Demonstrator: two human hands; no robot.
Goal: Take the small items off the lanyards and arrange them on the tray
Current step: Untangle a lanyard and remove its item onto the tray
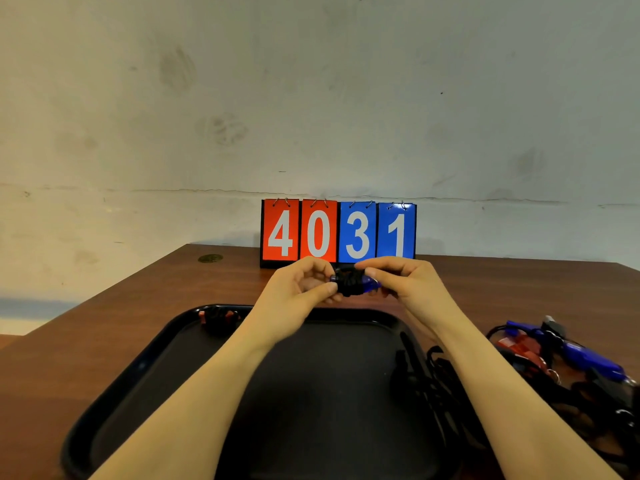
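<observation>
So the big black tray is sitting on the brown table and it's looking mostly bare, which tells me we're pretty early in this. Only one small red-and-black item is lying on it, up in the far left corner. A loose black lanyard is draped over the tray's right edge, probably the strap that one came off, though that's my guess.

Over on the right of the table, beside the tray, a whole pile of lanyards is waiting: blue pieces, red pieces, black cords, a metal ring or two. Nothing there is looking detached yet, so most of the job is left, I'd say.

Both hands are working above the tray's far edge, in front of the flip scoreboard reading 4031. The left hand is pinching one end of a small blue item wrapped in black cord, fingers curled in tight around it. The right hand is gripping the other end, thumb and fingertips closed on it. It's being held up in the air, not on the tray.

What I can't make out: what the blue thing actually is, how it's clipped on, or whether it's coming free. The fingers are covering the join. The pile is running off the right edge of the shot too, so counting what's left isn't happening.
</observation>
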